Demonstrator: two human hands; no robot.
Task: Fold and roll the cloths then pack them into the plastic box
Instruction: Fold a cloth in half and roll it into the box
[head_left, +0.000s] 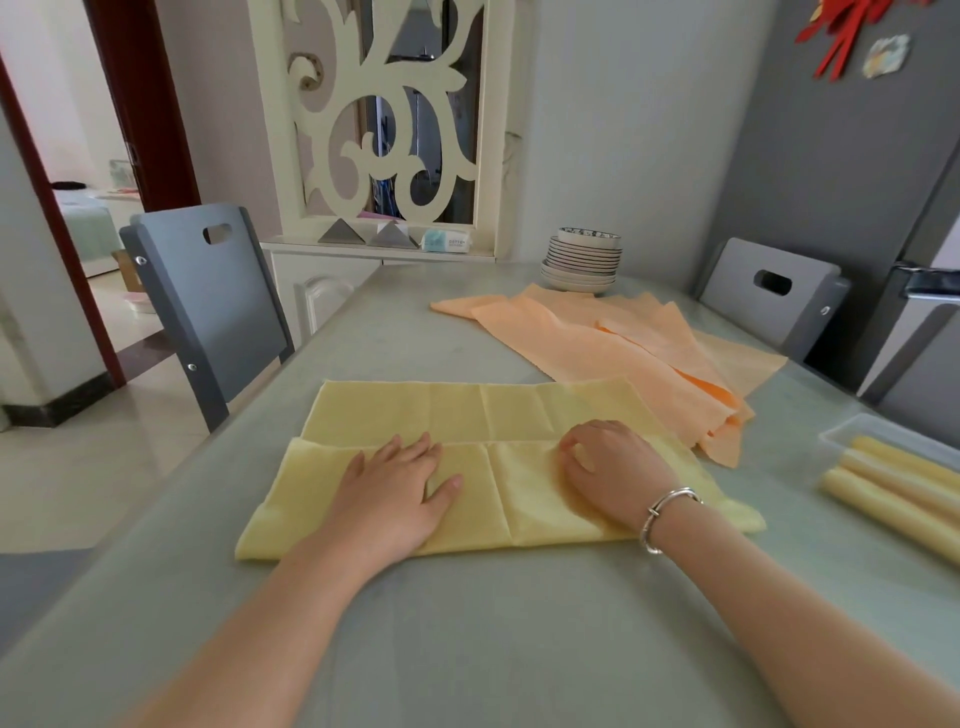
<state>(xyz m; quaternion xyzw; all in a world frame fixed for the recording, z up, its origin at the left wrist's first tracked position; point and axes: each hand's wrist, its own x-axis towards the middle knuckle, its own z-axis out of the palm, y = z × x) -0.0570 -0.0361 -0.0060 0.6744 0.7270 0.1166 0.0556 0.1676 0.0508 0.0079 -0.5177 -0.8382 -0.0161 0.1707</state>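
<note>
A yellow cloth (467, 415) lies flat on the grey table, its near part folded over toward the far edge. My left hand (400, 488) presses flat on the folded layer, fingers straight. My right hand (608, 467) rests on the same layer further right, fingers bent down onto the fabric near the fold edge. A pile of orange cloths (623, 343) lies loose behind to the right. A clear plastic box (852, 431) at the right edge holds rolled yellow cloths (893, 493).
A stack of plates and bowls (582, 260) stands at the far end of the table (467, 623). Grey chairs stand at the left (208, 301) and far right (769, 291). A fridge (924, 312) is at the right.
</note>
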